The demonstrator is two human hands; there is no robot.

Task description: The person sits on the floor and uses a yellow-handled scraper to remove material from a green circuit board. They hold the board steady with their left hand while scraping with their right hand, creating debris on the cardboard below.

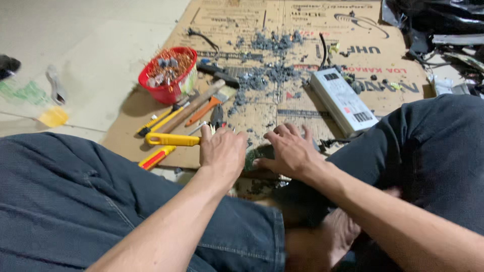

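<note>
Left hand closed around a yellow-handled tool, handle jutting left over the cardboard sheet. Right hand spread flat, fingers apart, pressing a dark green board between both hands, perhaps a circuit board, mostly hidden. Nearby: red bowl of components, grey metal box, grey debris.

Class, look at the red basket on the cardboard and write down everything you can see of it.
The red basket is a small round tub, plastic by its look, with a thick rim and slotted sides. It stands upright near the left edge of the cardboard sheet, heaped with tangled copper-coloured wire and small grey parts. A pale label or tag shows on its right side. Tool handles lie just in front; neither hand touches it.
</note>
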